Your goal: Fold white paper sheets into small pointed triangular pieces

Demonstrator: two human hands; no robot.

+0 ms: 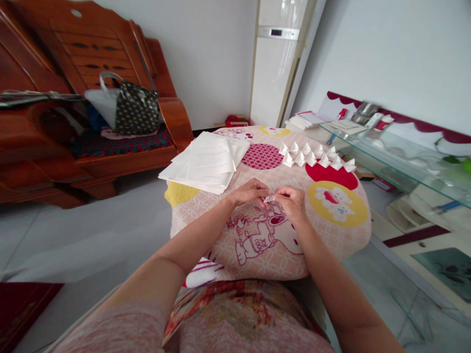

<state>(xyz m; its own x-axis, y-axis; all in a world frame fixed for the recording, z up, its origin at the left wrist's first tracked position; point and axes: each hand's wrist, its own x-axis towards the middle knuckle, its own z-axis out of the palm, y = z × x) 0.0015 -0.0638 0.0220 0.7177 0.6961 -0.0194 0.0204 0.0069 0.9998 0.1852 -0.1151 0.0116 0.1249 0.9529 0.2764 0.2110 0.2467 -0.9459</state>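
Over the middle of the cloth-covered table (221,230), my left hand (252,191) and my right hand (291,200) meet around a small folded piece of paper (270,198). Fingertips of both hands pinch it from either side, so much of it is hidden. Just beyond my right hand stand several folded white paper pieces (309,154) with pointed tips, lined up in two rows. Past my left hand lies a stack of white paper sheets (206,159), the top ones askew and faintly printed.
A glass-topped stand (397,152) with cups, papers and other small items runs along the right. On the left, a wooden bench (125,59) carries a black patterned bag (136,108). At the back stands a tall white cabinet-like unit (272,63).
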